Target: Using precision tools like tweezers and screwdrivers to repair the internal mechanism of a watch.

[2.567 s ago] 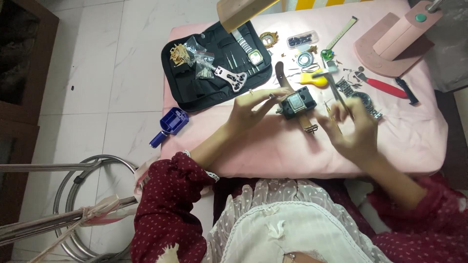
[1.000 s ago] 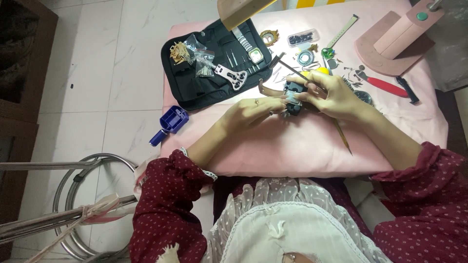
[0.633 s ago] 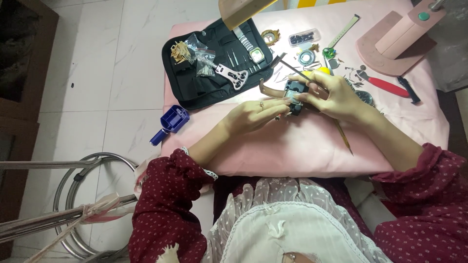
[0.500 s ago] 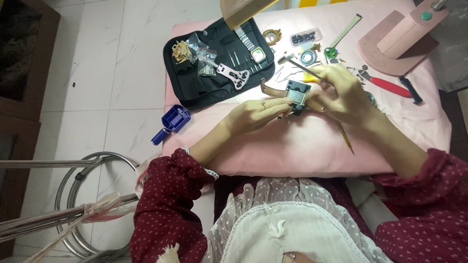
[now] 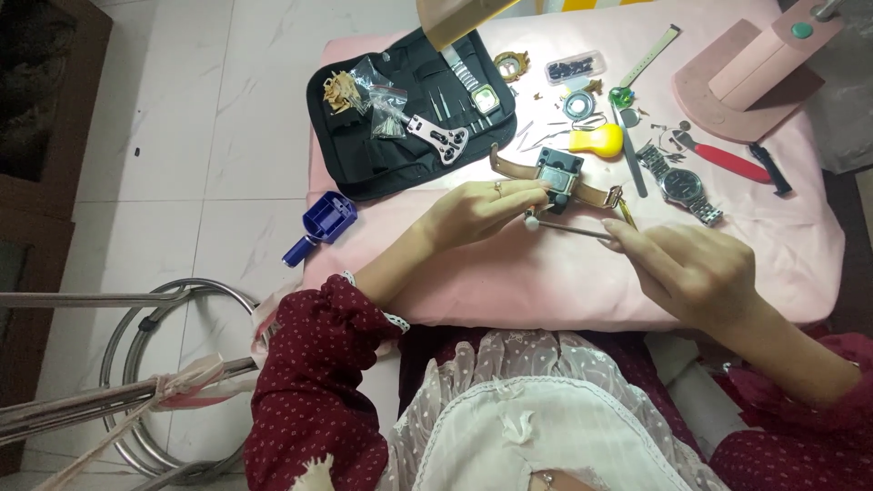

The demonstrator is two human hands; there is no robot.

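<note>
Left hand [image 5: 473, 207] fingertips pin the watch [image 5: 557, 175] in its holder on the desk, right hand [image 5: 691, 273] pinches a thin tool [image 5: 568, 228] beside it — a slip could scratch the case or flick it loose.

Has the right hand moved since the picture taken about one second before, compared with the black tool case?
Yes. The right hand has drawn back toward the person, away from the black tool case and off the watch holder, with a thin tool.

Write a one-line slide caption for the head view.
Left hand steadies a watch holder on the pink table while the right hand holds a thin tool beside it.
</note>
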